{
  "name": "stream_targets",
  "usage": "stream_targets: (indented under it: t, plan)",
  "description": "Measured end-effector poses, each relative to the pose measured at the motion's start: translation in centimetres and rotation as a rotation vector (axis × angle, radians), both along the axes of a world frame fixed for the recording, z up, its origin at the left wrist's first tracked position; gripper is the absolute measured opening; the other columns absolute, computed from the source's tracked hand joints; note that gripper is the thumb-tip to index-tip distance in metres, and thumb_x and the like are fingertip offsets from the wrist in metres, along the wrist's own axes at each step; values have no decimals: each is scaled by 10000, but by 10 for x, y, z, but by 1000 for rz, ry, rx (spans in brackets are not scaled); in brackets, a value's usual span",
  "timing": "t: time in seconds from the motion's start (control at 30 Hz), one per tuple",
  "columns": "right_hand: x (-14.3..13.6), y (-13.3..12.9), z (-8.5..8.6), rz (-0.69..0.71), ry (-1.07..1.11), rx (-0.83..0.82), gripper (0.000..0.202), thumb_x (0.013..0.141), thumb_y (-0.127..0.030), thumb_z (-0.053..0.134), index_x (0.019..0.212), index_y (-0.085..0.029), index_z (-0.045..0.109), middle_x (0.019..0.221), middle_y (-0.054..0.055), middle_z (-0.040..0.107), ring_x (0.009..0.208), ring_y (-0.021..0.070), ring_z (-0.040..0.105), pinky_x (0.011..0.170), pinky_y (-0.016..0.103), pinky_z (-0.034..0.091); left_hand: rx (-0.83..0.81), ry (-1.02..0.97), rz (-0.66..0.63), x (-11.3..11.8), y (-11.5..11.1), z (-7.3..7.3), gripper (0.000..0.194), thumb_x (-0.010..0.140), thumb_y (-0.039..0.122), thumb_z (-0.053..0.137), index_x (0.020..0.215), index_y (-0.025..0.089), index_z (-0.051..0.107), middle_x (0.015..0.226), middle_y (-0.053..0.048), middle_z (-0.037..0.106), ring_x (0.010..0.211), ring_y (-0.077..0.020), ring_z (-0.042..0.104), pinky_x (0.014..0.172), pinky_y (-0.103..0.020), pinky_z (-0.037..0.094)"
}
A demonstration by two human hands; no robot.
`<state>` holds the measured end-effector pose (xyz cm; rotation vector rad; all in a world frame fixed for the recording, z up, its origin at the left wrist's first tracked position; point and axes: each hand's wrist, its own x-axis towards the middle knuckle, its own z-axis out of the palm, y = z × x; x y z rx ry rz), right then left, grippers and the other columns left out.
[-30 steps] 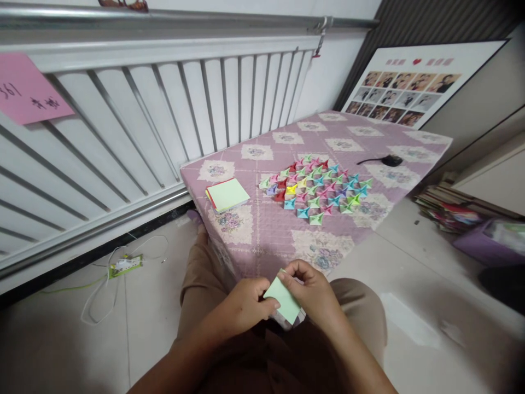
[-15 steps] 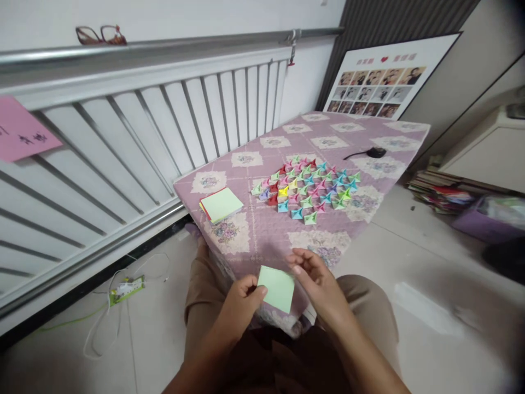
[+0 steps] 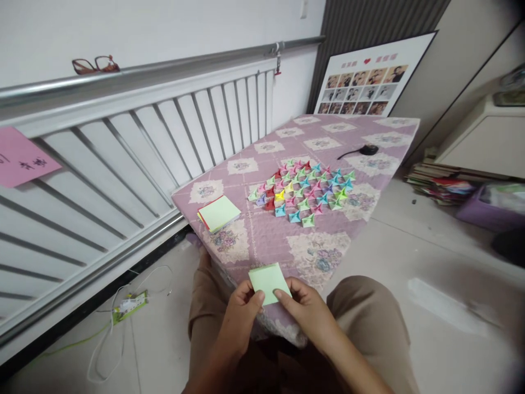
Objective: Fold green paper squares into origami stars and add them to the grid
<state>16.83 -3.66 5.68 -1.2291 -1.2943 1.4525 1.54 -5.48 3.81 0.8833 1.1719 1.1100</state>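
A light green square of paper (image 3: 269, 280) is held just above the near corner of the table. My left hand (image 3: 245, 306) pinches its left side, thumb on top. On the right side, my right hand (image 3: 301, 301) grips it the same way, with the fingers hidden underneath. Farther back on the cloth lie several small folded paper pieces (image 3: 303, 204) in rows, in green, pink, red, blue, yellow and purple. A stack of coloured paper squares (image 3: 219, 212), light green on top, rests at the table's left edge.
A purple flowered cloth (image 3: 262, 241) covers the table. A black object with a cord (image 3: 368, 150) lies toward the back right. The white radiator (image 3: 164, 131) runs along the left, with glasses (image 3: 96, 64) on its pipe. A power strip (image 3: 130, 306) is on the floor.
My right hand has come in from beside the paper and closed on its right side. The green square has turned slightly. The camera view has shifted a little.
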Motion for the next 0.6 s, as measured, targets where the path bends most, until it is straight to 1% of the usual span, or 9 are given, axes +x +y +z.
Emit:
stream_targets:
  t: [0.07, 0.1, 0.23, 0.33, 0.4, 0.5, 0.53, 0.6]
  plan:
    - [3, 0, 1, 13, -44, 34, 259, 769, -455, 608, 705, -204, 596, 653, -27, 576, 625, 131, 508, 594, 241, 422, -3, -89, 0, -1, 1, 2, 366, 748, 367, 683, 1034, 154, 602, 865, -31, 622, 726, -123, 517, 651, -231, 403]
    - [4, 0, 1, 19, -65, 45, 249, 773, -443, 602, 698, -206, 595, 643, -30, 566, 615, 128, 496, 587, 240, 416, -6, -134, 4, -2, 2, 3, 373, 736, 359, 698, 1033, 155, 603, 862, -31, 628, 725, -125, 528, 657, -235, 408]
    - [5, -2, 5, 19, -91, 75, 235, 770, -427, 605, 691, -206, 600, 639, -29, 561, 617, 128, 490, 595, 243, 413, -57, -271, 9, 0, 4, 10, 348, 691, 366, 739, 926, 135, 628, 806, -35, 649, 666, -119, 548, 649, -248, 422]
    - [5, -1, 3, -35, -31, 54, 251, 747, -454, 631, 749, -203, 609, 664, -22, 571, 621, 127, 494, 590, 244, 412, -95, -305, 43, 3, 4, 11, 339, 680, 358, 753, 905, 132, 638, 802, -39, 661, 659, -121, 561, 612, -236, 421]
    - [5, 0, 0, -71, 28, 19, 301, 717, -481, 660, 813, -202, 604, 641, -31, 534, 586, 115, 463, 549, 232, 385, -105, -325, 87, 5, 4, 9, 328, 691, 351, 752, 914, 138, 639, 816, -37, 666, 658, -115, 569, 591, -221, 416]
    - [1, 0, -5, -75, 130, -26, 403, 672, -513, 701, 898, -201, 586, 628, -48, 483, 564, 99, 426, 524, 219, 353, -103, -378, 162, 6, 4, 6, 313, 709, 356, 748, 913, 144, 640, 852, -41, 673, 675, -106, 586, 593, -204, 423]
    - [0, 0, -6, -66, 157, -36, 419, 659, -521, 712, 896, -201, 581, 636, -47, 484, 569, 98, 427, 531, 219, 354, -102, -399, 182, 6, 4, 6, 311, 709, 356, 751, 911, 146, 642, 859, -41, 675, 682, -104, 593, 602, -202, 429]
    - [-5, -1, -7, -48, 185, -52, 414, 644, -540, 720, 827, -201, 570, 635, -44, 485, 572, 97, 424, 541, 222, 356, -108, -436, 211, 6, 3, 6, 308, 703, 347, 761, 912, 152, 646, 868, -35, 677, 696, -101, 602, 625, -201, 444]
